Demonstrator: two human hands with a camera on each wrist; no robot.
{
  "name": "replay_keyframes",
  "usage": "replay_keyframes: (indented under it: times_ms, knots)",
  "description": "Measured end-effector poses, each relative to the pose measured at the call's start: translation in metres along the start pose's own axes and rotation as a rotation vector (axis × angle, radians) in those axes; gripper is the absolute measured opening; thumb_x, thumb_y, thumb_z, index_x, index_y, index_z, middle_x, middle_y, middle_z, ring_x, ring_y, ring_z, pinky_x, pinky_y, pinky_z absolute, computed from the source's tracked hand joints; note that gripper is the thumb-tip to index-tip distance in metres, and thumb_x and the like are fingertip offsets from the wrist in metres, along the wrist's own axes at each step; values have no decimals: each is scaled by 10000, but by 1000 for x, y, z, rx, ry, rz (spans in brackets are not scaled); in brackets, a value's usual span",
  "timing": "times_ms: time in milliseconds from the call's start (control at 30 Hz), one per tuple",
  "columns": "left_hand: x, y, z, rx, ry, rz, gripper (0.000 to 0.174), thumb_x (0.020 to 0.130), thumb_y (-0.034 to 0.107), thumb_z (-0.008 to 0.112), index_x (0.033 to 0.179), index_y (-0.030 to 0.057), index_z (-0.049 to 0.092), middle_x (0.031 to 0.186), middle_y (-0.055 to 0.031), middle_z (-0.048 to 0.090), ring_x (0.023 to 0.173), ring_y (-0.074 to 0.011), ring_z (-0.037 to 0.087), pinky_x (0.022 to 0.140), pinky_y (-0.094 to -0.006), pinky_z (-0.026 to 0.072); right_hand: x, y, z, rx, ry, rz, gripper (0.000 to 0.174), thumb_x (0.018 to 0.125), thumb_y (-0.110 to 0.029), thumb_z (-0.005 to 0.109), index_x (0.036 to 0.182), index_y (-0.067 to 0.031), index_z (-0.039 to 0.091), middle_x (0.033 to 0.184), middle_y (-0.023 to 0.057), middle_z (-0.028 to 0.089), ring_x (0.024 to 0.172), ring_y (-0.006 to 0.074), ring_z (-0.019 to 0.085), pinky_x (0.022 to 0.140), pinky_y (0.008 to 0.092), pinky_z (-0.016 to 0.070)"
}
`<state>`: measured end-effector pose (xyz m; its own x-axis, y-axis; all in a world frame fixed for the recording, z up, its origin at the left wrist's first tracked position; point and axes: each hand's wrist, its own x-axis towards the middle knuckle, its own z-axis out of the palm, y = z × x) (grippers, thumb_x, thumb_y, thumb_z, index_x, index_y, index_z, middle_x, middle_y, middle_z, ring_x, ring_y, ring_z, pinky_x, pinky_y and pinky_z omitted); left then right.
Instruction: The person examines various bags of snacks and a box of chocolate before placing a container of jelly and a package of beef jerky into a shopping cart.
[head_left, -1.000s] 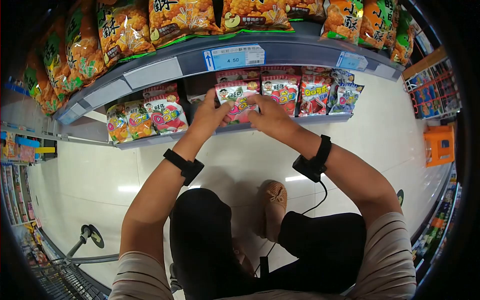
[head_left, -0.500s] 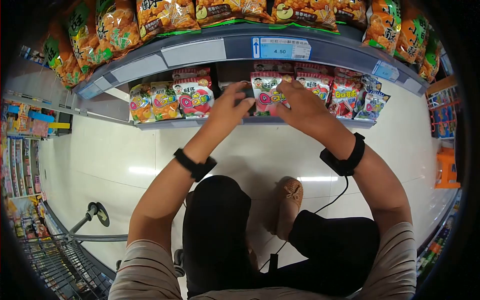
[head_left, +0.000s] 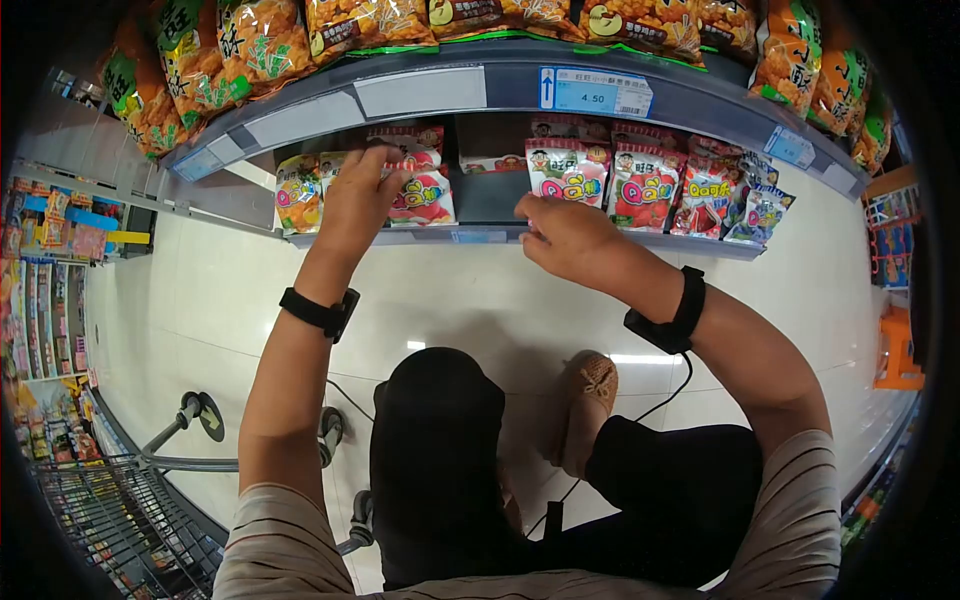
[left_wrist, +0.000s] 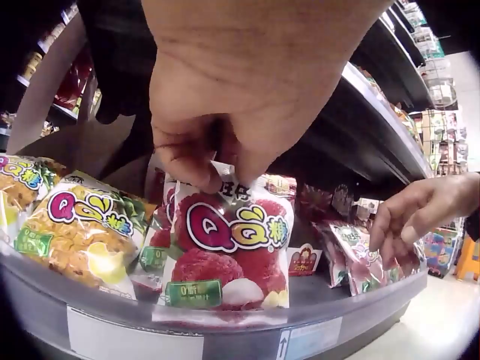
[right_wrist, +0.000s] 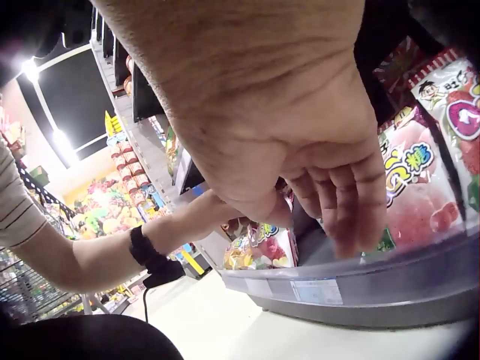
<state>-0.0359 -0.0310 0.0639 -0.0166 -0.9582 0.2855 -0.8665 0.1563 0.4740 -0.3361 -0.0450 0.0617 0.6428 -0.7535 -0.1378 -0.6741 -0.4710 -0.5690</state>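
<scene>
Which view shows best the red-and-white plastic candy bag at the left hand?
The left wrist view: the candy bag faces the camera, large, only its top covered by the left hand. The head view shows it smaller, partly behind that hand; the right wrist view, small and partly hidden.

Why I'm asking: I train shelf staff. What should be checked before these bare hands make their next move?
1. Bare left hand at the top of the white-and-red plastic candy bag: ok.
2. Firm pinch on that bag: cannot tell; the fingertips' grip is partly hidden.
3. Bare right hand free of any bag: ok.
4. Front row evenly spaced: not ok; a gap on the dark grey shelf separates that bag from the white-and-pink plastic candy bag.
5. Rectangular blue-and-white label readable: cannot tell; print too small.
</scene>
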Motion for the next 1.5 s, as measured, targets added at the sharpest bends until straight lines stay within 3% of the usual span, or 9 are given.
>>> replay_keyframes:
  times_ms: [167, 400, 667, 767, 967, 1067, 1300, 1400, 1500]
  knots:
    - [-9, 26, -15, -113, -109, 65, 149, 969, 120, 671, 1062, 32, 594, 930, -119, 691, 849, -239, 678, 761, -326, 521, -2, 10, 12, 24, 23, -66, 265, 912, -227, 574, 1073, -16, 568, 842, 242, 685, 829, 447, 674, 777, 551, 520]
    - [25, 56, 11, -106, -163, 181, 186, 981, 177, 634, 1121, 55, 622, 975, -169, 701, 882, -341, 687, 780, -389, 535, 0, 8, 18, -14, 77, -89, 361, 917, -187, 606, 1231, -10, 590, 1114, 257, 659, 1017, 413, 662, 891, 489, 524]
    - [57, 47, 52, 260, -168, 328, 258, 989, 217, 521, 1193, 93, 620, 1039, -195, 700, 943, -411, 675, 799, -502, 546, 0, 11, 27, 15, 85, -125, 400, 890, -199, 577, 1237, -1, 579, 1128, 227, 619, 1031, 411, 638, 914, 501, 519]
    - [61, 43, 58, 159, -147, 252, 274, 970, 227, 547, 1205, 107, 622, 1042, -199, 699, 937, -414, 677, 788, -512, 549, 1, 18, 36, 10, 125, -170, 421, 887, -188, 583, 1262, 3, 564, 1161, 222, 609, 1077, 403, 625, 933, 495, 515]
    - [59, 31, 41, 497, -65, 285, 298, 960, 255, 579, 1226, 158, 671, 1063, -185, 709, 962, -415, 677, 812, -505, 554, 4, 24, 40, 79, 149, -179, 464, 887, -149, 592, 1318, 7, 523, 1223, 240, 578, 1112, 416, 610, 943, 485, 515]
    - [61, 11, 23, 336, -6, 178, 302, 945, 251, 594, 1211, 149, 695, 1106, -185, 705, 996, -419, 667, 859, -500, 550, 6, 19, 36, 126, 103, -143, 519, 896, -143, 584, 1382, 6, 485, 1335, 264, 527, 1199, 430, 567, 1015, 469, 483]
    - [59, -20, 19, 328, -13, 399, 393, 920, 261, 610, 1299, 173, 664, 1187, -182, 688, 1040, -420, 657, 912, -493, 536, 17, 1, 31, 120, 30, -39, 590, 915, -153, 587, 1468, -19, 436, 1445, 333, 445, 1333, 482, 469, 1118, 464, 418]
    - [47, -20, 20, 393, -200, 152, 421, 933, 287, 601, 1334, 166, 640, 1196, -200, 681, 1046, -404, 660, 908, -482, 538, 26, 7, 47, 42, 192, -136, 563, 871, -151, 606, 1404, -4, 495, 1350, 330, 512, 1239, 469, 541, 1026, 486, 492]
    - [43, -17, 23, 346, -154, 190, 417, 907, 249, 601, 1310, 158, 660, 1123, -175, 708, 1017, -361, 678, 870, -461, 548, 29, 10, 51, 83, 170, -130, 562, 871, -148, 605, 1406, -11, 498, 1363, 335, 506, 1261, 471, 526, 1047, 485, 477]
